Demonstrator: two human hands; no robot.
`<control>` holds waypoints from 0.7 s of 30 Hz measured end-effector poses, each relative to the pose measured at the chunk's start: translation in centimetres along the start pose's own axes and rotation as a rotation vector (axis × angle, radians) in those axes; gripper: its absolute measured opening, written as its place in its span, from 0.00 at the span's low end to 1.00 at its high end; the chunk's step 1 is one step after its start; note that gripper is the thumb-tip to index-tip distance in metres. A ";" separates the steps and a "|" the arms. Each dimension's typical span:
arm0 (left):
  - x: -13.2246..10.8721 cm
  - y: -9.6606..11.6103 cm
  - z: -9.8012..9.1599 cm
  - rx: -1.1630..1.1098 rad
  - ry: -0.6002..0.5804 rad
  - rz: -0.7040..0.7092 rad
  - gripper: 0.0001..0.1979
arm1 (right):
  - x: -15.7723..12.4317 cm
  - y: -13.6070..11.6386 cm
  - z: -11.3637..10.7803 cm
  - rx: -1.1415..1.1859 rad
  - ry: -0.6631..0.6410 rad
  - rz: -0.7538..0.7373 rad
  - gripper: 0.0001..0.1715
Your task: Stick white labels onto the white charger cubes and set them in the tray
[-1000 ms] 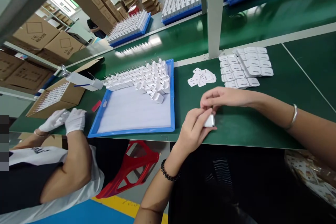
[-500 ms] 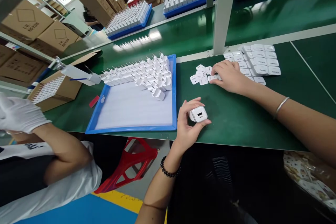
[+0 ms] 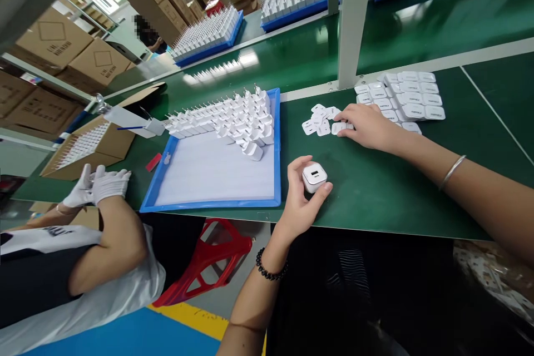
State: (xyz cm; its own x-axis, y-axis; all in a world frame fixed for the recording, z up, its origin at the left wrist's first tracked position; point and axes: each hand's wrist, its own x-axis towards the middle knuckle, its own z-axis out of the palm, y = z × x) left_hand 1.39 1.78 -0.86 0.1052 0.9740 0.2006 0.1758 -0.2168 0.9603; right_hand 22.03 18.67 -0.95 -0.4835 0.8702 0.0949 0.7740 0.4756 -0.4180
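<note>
A white plug charger (image 3: pixel 314 177) is in my left hand (image 3: pixel 299 200), gripped between thumb and fingers, with its port face turned up toward me. My right hand (image 3: pixel 362 125) reaches over the green bench, its thumb and fingertips closed at a small white square label (image 3: pixel 337 128) with rounded corners. Beside those fingertips lies a loose heap of similar printed white labels (image 3: pixel 319 118). Behind the right hand, stacked sheets of white squares (image 3: pixel 413 94) rest on the bench. Left of my left hand stands a blue-rimmed tray (image 3: pixel 276 178) with many white chargers (image 3: pixel 250 122) in its far part.
A co-worker's gloved hands (image 3: pixel 104 184) are at the left bench edge, by a cardboard box (image 3: pixel 106 147) of white chargers. A white upright post (image 3: pixel 350 22) rises behind the labels. More charger trays (image 3: pixel 225 41) sit beyond. A red stool (image 3: pixel 217 261) stands below.
My left hand has tilted the charger slightly, showing more of its side. My right hand's fingers have shifted slightly at the label. The co-worker's gloved hands have moved right, to the bench edge.
</note>
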 end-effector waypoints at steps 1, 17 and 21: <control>0.0 0.1 0.0 0.013 -0.006 -0.004 0.28 | -0.1 -0.2 -0.1 -0.002 0.001 0.001 0.22; 0.1 0.4 0.0 0.050 -0.068 -0.020 0.27 | -2.3 -2.4 -1.2 -0.245 0.101 -0.155 0.19; 0.2 0.3 -0.1 0.061 -0.076 -0.022 0.27 | -2.1 -2.8 -1.6 -0.153 0.079 -0.062 0.12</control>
State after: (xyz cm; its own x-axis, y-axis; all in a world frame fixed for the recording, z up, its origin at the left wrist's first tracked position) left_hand 1.39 1.86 -0.52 0.1747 0.9712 0.1623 0.2382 -0.2016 0.9501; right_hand 21.54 15.72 1.43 -0.5035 0.8430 0.1893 0.7995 0.5377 -0.2677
